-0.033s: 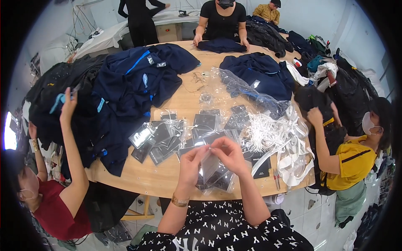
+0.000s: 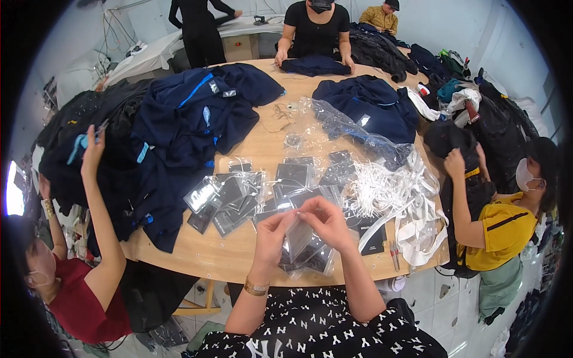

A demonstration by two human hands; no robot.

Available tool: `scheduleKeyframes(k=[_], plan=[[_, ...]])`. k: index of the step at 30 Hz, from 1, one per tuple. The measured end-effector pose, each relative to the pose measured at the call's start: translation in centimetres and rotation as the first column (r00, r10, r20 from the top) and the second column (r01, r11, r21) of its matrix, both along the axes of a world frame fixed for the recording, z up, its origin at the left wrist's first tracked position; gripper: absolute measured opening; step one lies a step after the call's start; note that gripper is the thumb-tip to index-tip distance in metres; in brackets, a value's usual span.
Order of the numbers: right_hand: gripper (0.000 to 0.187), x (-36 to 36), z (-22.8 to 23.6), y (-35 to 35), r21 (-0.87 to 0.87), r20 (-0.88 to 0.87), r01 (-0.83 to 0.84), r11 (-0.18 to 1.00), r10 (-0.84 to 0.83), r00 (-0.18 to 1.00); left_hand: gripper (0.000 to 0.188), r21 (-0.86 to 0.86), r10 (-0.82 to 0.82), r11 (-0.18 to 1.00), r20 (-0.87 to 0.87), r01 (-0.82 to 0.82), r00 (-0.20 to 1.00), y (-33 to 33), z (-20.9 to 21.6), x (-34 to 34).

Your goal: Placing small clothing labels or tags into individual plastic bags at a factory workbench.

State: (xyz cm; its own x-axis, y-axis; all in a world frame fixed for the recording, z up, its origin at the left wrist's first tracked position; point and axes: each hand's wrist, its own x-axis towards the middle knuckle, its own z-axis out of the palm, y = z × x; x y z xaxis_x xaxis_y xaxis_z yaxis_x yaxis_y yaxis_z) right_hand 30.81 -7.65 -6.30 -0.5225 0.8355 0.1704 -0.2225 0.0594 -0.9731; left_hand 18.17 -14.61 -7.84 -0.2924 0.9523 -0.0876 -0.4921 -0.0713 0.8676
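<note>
My left hand (image 2: 276,237) and my right hand (image 2: 325,222) meet over the near part of the table, fingertips pinched together. Between them is a tiny white bit, seemingly the end of a tag string (image 2: 298,213). A clear plastic sleeve (image 2: 298,240) hangs just below my fingers. Under my hands lie more dark hang tags in clear sleeves (image 2: 307,262). Left of my hands is another heap of sleeved tags (image 2: 236,200) with white strings. A bundle of white tag strings (image 2: 373,191) lies to the right.
White elastic bands (image 2: 421,238) and small red-handled snips (image 2: 394,255) lie at the right edge of the table (image 2: 203,262). Dark blue garments (image 2: 191,119) are heaped at left. A crumpled plastic bag (image 2: 352,134) lies farther back. Co-workers handle garments at both sides and across.
My hands hold the same pinch in the same place. At left, a co-worker's raised hand with a small tool has shifted slightly; at right, a co-worker's hands have moved a little over dark cloth.
</note>
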Motion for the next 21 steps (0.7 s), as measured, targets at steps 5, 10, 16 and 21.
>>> scheduleKeyframes(k=[5,10,16,21], plan=[[0.008,0.7,0.4,0.0,0.0,0.117,-0.063,0.998,0.062,0.991,0.017,-0.015,-0.064,0.998,-0.163,0.063,0.984,-0.2,-0.2,-1.1],[0.008,1.1,-0.3,0.1,0.002,0.191,-0.148,0.989,0.145,0.971,0.014,-0.053,-0.088,0.996,-0.4,0.072,0.912,-0.4,0.3,-1.7],[0.019,1.2,-0.2,0.2,-0.015,0.214,-0.128,0.992,0.128,0.969,0.01,-0.064,-0.051,0.998,-0.463,0.024,0.885,-0.2,0.5,-1.3],[0.021,0.9,-0.5,0.3,0.028,0.184,-0.047,0.999,0.041,0.982,0.009,0.036,0.126,0.992,-0.437,-0.123,0.891,0.2,0.3,-1.1]])
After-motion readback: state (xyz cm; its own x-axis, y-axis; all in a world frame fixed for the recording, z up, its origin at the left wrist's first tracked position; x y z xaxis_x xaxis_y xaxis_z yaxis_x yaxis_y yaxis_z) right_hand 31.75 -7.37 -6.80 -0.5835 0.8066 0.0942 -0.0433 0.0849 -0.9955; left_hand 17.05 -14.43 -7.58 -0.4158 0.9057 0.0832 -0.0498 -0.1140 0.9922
